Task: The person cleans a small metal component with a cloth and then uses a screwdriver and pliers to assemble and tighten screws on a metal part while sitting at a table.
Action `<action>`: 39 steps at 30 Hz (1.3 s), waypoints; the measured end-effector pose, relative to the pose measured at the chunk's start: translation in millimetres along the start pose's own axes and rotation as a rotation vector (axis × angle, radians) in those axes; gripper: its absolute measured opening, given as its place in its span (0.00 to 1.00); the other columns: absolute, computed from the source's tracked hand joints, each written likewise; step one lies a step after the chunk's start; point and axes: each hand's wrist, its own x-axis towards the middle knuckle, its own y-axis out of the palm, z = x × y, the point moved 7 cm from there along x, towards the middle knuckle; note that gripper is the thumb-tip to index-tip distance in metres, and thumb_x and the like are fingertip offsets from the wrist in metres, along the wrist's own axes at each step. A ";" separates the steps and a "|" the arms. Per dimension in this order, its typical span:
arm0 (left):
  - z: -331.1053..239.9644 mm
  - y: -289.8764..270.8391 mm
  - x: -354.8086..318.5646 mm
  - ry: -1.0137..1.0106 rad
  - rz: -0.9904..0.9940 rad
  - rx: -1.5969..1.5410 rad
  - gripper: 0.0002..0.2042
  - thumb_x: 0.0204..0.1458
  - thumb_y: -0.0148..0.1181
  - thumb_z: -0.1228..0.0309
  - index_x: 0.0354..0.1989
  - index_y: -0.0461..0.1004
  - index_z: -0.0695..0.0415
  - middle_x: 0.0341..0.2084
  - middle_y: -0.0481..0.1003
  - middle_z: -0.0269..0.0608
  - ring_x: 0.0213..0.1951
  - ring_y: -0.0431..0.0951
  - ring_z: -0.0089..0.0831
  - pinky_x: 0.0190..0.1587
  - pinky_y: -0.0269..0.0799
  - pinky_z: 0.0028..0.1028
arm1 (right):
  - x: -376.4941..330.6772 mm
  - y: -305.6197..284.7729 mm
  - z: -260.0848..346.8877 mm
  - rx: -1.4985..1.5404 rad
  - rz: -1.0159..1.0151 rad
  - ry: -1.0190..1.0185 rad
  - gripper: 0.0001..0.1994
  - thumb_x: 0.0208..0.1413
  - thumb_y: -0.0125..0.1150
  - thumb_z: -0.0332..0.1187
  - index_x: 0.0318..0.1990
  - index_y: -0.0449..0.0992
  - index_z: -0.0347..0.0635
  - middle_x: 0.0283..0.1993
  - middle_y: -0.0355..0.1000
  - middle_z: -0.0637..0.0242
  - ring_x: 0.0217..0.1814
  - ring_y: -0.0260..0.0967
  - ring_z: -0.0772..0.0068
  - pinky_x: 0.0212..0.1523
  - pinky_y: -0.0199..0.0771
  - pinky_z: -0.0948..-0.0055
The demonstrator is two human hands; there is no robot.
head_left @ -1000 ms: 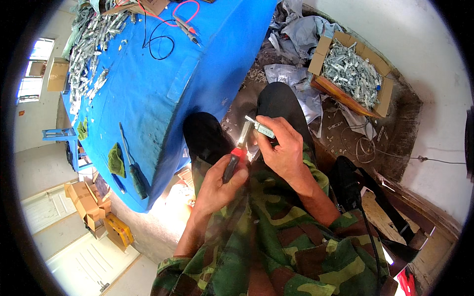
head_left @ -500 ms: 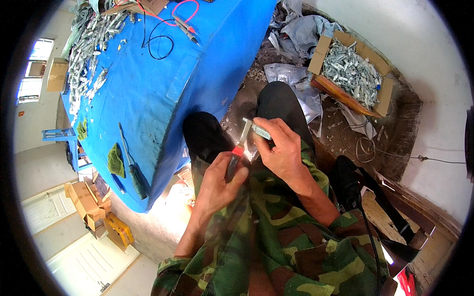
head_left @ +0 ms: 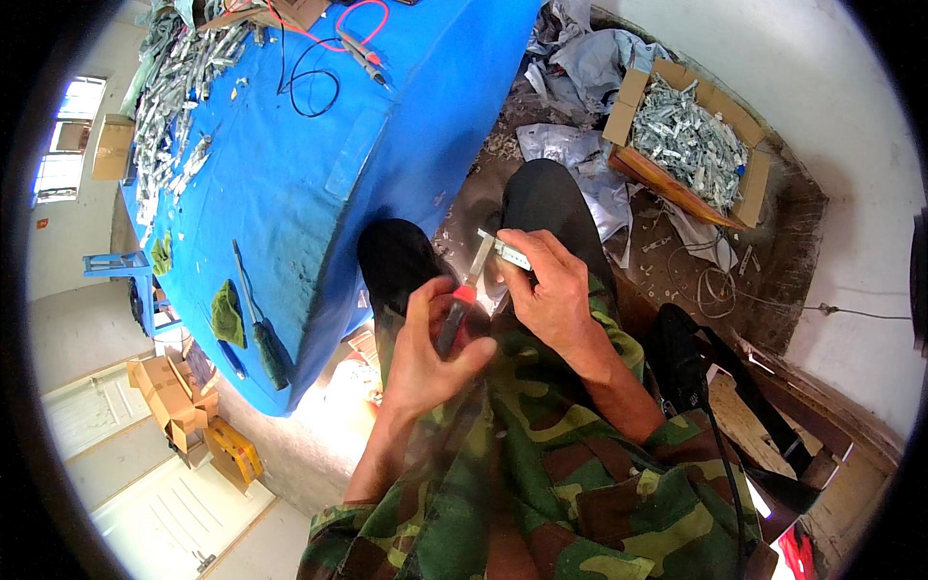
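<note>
Over my lap, my right hand is closed around a small pale metal part, pinched between thumb and fingers. Against that part rests the flat metal blade of a hand tool with a red and black handle; its exact kind is unclear. My left hand is open around the handle, thumb and index finger spread apart, with the handle showing in the gap. The other left fingers are partly hidden behind it and slightly blurred.
Left of me stands a blue-covered table with a heap of metal parts, a long screwdriver, a green cloth and test probes. At right, a cardboard box holds many metal parts. Silvery bags lie on the floor.
My left hand has loosened from the tool's handle, its thumb and fingers spreading apart. The right hand keeps its pinch on the metal part, almost unmoved.
</note>
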 end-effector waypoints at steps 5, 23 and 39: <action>15.3 7.7 6.1 -0.022 0.173 0.182 0.21 0.55 0.69 0.67 0.54 0.70 0.61 0.35 0.77 0.41 0.35 0.74 0.29 0.41 0.72 0.29 | 2.8 1.1 4.2 -0.025 0.014 -0.034 0.16 0.52 0.68 0.21 0.49 0.77 0.36 0.40 0.77 0.52 0.38 0.78 0.46 0.38 0.79 0.59; 6.4 -19.6 34.6 0.376 -0.110 1.018 0.31 0.41 0.70 0.76 0.57 0.67 0.63 0.44 0.72 0.50 0.48 0.75 0.51 0.46 0.74 0.44 | 3.8 13.6 -16.8 -0.072 0.027 0.107 0.11 0.56 0.67 0.28 0.45 0.77 0.36 0.35 0.78 0.51 0.35 0.78 0.46 0.35 0.78 0.58; 49.5 -9.9 -3.0 -0.155 0.245 0.048 0.23 0.64 0.58 0.57 0.59 0.73 0.62 0.36 0.73 0.32 0.37 0.69 0.23 0.44 0.67 0.24 | -15.0 17.7 -56.4 0.809 0.087 0.635 0.17 0.64 0.59 0.27 0.59 0.75 0.37 0.38 0.76 0.72 0.35 0.69 0.86 0.34 0.69 0.81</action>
